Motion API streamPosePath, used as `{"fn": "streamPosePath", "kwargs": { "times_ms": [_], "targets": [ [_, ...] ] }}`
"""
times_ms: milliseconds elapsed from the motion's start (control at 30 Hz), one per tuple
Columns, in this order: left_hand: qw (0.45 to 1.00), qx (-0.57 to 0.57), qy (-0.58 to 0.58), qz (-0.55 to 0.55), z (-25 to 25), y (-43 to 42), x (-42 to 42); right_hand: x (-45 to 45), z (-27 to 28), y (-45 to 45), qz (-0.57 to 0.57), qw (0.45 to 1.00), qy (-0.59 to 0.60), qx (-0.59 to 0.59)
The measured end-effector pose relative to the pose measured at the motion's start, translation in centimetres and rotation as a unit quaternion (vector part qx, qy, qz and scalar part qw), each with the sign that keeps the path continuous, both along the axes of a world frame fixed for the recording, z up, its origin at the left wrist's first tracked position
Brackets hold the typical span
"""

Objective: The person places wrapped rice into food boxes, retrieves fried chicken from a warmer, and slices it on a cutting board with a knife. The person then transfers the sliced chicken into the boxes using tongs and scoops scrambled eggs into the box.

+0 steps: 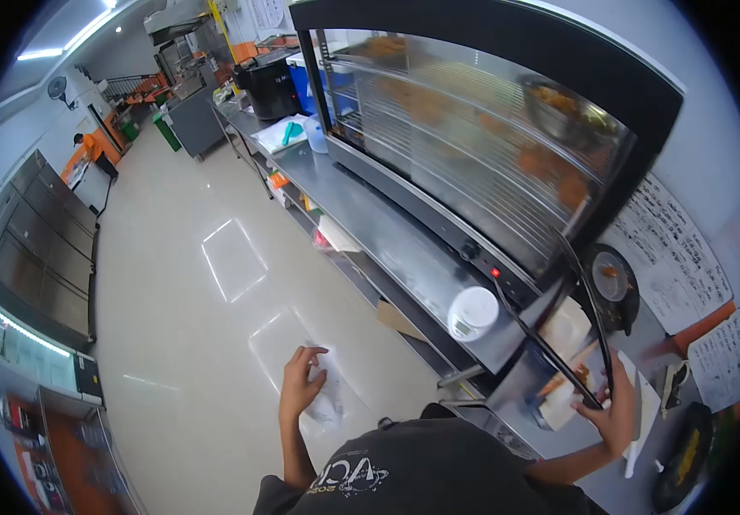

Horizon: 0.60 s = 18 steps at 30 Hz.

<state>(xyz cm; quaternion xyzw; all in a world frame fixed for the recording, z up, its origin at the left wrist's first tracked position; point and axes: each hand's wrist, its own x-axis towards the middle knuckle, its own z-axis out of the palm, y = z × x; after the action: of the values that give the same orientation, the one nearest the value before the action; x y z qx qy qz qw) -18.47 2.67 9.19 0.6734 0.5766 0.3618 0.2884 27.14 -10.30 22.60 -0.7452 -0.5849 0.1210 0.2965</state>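
My right hand (612, 412) is wrapped around the handle end of a pair of black tongs (591, 313), by the near end of the glass food warmer (464, 137). The arms of the tongs stand well apart and point toward the warmer; I see nothing caught between them, and I cannot tell whether a tip touches the cabinet.

My left hand (301, 386) is out over the floor in front of the warmer, fingers curled, with a gap showing between thumb and forefinger. A pale patch beside it could be clear plastic or floor glare, so I cannot tell whether I am pinching anything.

On the steel table (391, 249), just in front of the warmer's control strip, sits a white digital kitchen scale (476, 307) with nothing on it. A pale open container (566, 330) is at the warmer's near end, partly behind the tongs, with browned food close to my right hand. A metal bowl (550, 112) of food shows inside the warmer.

As for progress, I judge the tongs in hand and ready, no piece gripped, and food left in the warmer; how much has been handled I cannot tell.
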Motion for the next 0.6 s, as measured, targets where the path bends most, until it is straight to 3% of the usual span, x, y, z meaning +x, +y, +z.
{"fn": "streamPosePath", "kwargs": {
  "times_ms": [100,300,333,433,600],
  "targets": [
    [0.996,0.063,0.015,-0.059,0.1,5.1,-2.3,-5.1,-0.1,7.5,0.05,0.998,0.036,0.007],
    [0.994,-0.058,-0.09,0.013,-2.7,13.2,-6.4,-13.7,-0.5,24.4,0.138,0.976,-0.111,0.126],
    [0.995,-0.009,-0.095,-0.004,-4.4,15.1,-7.8,-14.9,-0.8,27.5,0.16,0.964,-0.141,0.158],
    [0.92,-0.065,-0.374,0.098,-4.8,19.6,-10.8,-19.4,0.1,36.6,0.157,0.959,-0.192,0.139],
    [0.882,-0.131,-0.432,0.137,-2.4,29.9,-17.3,-27.6,3.8,50.5,0.096,0.958,-0.231,0.143]
  ]
}}
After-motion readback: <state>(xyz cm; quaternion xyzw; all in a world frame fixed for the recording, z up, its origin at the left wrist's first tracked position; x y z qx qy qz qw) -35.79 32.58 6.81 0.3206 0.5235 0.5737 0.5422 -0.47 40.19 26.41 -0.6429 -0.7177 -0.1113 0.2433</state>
